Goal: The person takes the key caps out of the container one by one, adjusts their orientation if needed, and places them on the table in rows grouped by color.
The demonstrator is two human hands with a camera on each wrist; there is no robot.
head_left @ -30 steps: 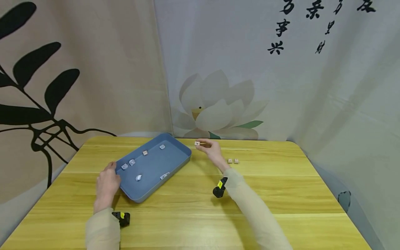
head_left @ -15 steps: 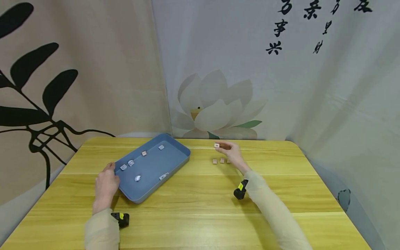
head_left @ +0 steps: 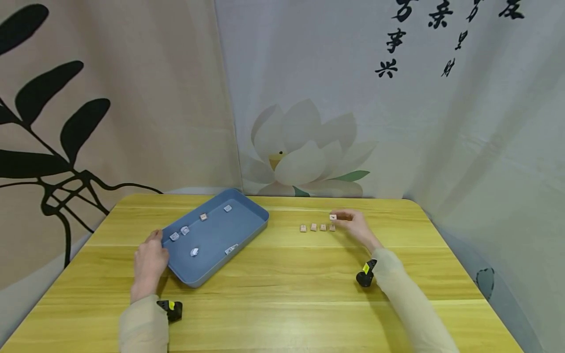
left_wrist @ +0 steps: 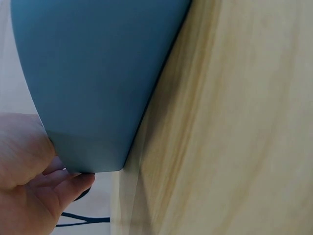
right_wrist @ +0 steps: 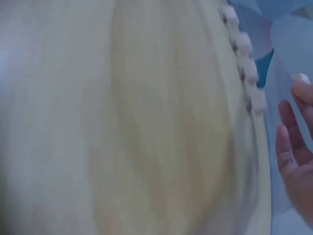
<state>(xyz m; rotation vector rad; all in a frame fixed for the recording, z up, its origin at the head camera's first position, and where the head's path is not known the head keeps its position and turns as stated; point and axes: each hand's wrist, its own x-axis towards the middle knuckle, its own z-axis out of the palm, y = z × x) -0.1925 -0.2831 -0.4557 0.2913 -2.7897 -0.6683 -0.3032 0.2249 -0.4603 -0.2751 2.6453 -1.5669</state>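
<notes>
My left hand (head_left: 150, 260) grips the near-left end of a blue tray (head_left: 212, 264); in the left wrist view its fingers (left_wrist: 73, 191) curl at the tray's edge. Several small white keycaps lie scattered inside, one of them a pinkish keycap (head_left: 203, 216). Between thumb and fingertips my right hand (head_left: 356, 228) pinches a white keycap (head_left: 333, 217), with a dark mark facing the head camera. This keycap is held just above the right end of a row of several keycaps (head_left: 313, 227) on the table. The right wrist view shows the row (right_wrist: 250, 71) blurred, with the hand at the right edge.
The wooden table (head_left: 273, 304) ends at a curtain (head_left: 176, 98) printed with leaves, a lotus and dark characters. The tray sits at an angle on the left half. A black camera (head_left: 365, 274) is strapped on the right wrist, another camera (head_left: 172, 310) on the left.
My right hand has moved from beside the tray to the right with the keycap, passing over the row and dipping lower at its right end. The left hand keeps its hold.
</notes>
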